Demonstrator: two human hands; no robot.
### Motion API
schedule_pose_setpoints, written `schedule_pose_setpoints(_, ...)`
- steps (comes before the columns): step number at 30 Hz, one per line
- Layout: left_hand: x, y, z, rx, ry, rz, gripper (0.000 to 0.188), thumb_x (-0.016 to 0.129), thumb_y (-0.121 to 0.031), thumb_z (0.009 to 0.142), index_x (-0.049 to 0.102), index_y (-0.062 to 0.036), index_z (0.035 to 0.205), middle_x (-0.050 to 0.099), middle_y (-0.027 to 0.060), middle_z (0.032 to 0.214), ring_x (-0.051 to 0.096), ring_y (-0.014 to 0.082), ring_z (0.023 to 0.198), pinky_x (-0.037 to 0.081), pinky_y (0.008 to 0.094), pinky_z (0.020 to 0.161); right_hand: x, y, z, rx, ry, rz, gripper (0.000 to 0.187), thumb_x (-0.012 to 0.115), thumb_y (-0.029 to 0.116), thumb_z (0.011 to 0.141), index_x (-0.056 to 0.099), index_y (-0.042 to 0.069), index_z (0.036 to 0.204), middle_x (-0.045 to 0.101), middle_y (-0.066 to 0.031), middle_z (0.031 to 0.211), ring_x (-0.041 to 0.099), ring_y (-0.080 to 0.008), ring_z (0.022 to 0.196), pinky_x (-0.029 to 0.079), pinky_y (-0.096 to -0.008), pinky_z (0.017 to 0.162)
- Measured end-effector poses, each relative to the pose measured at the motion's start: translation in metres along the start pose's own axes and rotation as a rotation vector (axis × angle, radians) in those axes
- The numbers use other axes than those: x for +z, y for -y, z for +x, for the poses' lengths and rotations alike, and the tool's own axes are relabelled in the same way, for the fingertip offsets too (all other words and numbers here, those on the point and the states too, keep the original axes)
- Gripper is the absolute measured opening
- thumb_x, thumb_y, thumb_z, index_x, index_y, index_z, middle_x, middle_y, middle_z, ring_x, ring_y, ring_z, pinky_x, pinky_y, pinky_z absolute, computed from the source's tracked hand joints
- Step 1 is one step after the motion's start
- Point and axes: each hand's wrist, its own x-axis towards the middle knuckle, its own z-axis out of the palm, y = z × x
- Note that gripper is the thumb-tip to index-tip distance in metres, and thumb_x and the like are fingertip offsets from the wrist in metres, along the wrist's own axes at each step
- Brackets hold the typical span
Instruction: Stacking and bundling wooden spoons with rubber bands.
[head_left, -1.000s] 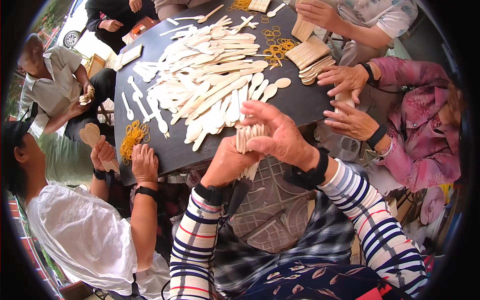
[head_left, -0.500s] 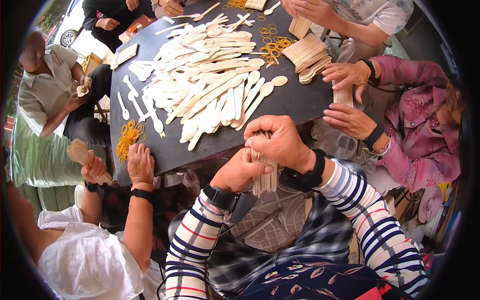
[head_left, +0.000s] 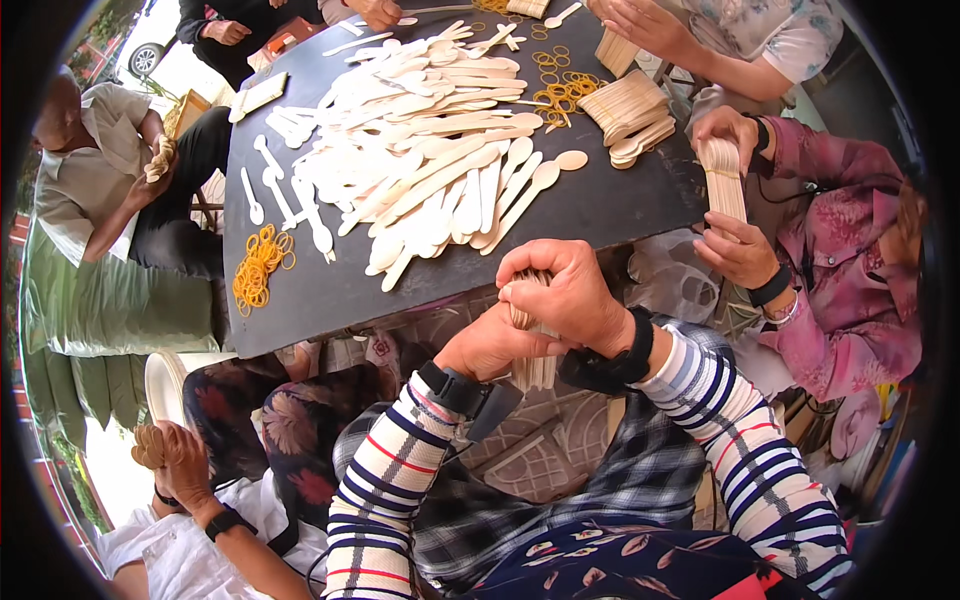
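Note:
Between my two hands, just off the table's near edge, stands an upright bundle of wooden spoons (head_left: 533, 374), its handles pointing down. My left hand (head_left: 492, 340) is wrapped round its middle, the thumb lying across the front. Higher up, my right hand (head_left: 566, 292) curls over the top of the bundle, hiding most of the spoon heads. A big loose heap of wooden spoons (head_left: 440, 150) covers the middle of the dark table (head_left: 330, 300). Nearest to my hands, a few spoons (head_left: 525, 205) stick out from the heap's near right side.
Yellow rubber bands (head_left: 262, 262) lie at the table's left corner, with more rubber bands (head_left: 568, 92) beyond the heap. Stacked spoons (head_left: 628, 110) sit at the right edge. A co-worker in pink (head_left: 840, 270) holds a spoon bundle (head_left: 722, 180); other people around the table handle spoons too.
My left hand has closed further round the bundle, and both hands shifted slightly right. The person at lower left has drawn a hand back from the table. The pink-sleeved person's bundle now shows upright.

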Motion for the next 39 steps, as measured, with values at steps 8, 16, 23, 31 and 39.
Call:
schedule_pose_setpoints(8,-0.001,0.006,0.005,0.109,-0.173,0.11,0.023,0.066,0.002,0.079,0.059,-0.0015,0.1,0.063,0.0066,0.089,0.062,0.0168,0.078,0.051,0.0298,0.073,-0.012,-0.008,0.015,0.054,0.156,0.085,0.019,0.058,0.011,0.086,0.065,-0.004,0.095,0.067,-0.0056,0.084,0.061,-0.0093,0.079,0.049,-0.0239,0.072)
schedule_pose_setpoints(16,-0.019,-0.037,-0.026,0.312,-0.504,0.111,0.019,0.064,-0.005,0.083,0.058,0.0023,0.1,0.063,0.0084,0.081,0.063,0.0199,0.075,0.052,0.0329,0.07,-0.036,-0.043,0.056,-0.428,-0.136,-0.991,0.031,0.052,0.001,0.073,0.061,0.002,0.102,0.06,-0.0165,0.101,0.053,-0.0338,0.102,0.045,-0.0419,0.087)
schedule_pose_setpoints(23,-0.033,-0.043,-0.036,0.339,-0.625,0.027,0.016,0.062,-0.006,0.085,0.057,0.0013,0.099,0.065,0.0106,0.086,0.064,0.0203,0.076,0.054,0.0342,0.071,-0.032,-0.056,0.053,-0.399,-0.051,-1.101,0.032,0.051,-0.002,0.07,0.059,0.0,0.101,0.054,-0.0203,0.104,0.048,-0.0384,0.106,0.043,-0.046,0.089)
schedule_pose_setpoints(31,-0.029,-0.036,-0.025,0.257,-0.624,0.093,0.014,0.058,-0.003,0.087,0.057,-0.0011,0.101,0.066,0.0131,0.095,0.064,0.0199,0.082,0.053,0.0322,0.075,-0.047,-0.042,0.039,-0.334,0.049,-1.056,0.03,0.051,-0.005,0.069,0.06,-0.001,0.097,0.054,-0.0191,0.103,0.049,-0.0373,0.104,0.043,-0.0456,0.088)
schedule_pose_setpoints(39,-0.032,-0.032,-0.019,0.234,-0.598,0.01,0.017,0.058,-0.005,0.087,0.058,0.0008,0.104,0.066,0.0144,0.098,0.065,0.0219,0.086,0.054,0.0338,0.079,-0.049,-0.048,0.044,-0.471,-0.044,-1.176,0.022,0.053,-0.004,0.069,0.062,0.003,0.088,0.055,-0.0139,0.09,0.051,-0.0326,0.098,0.04,-0.0429,0.087)
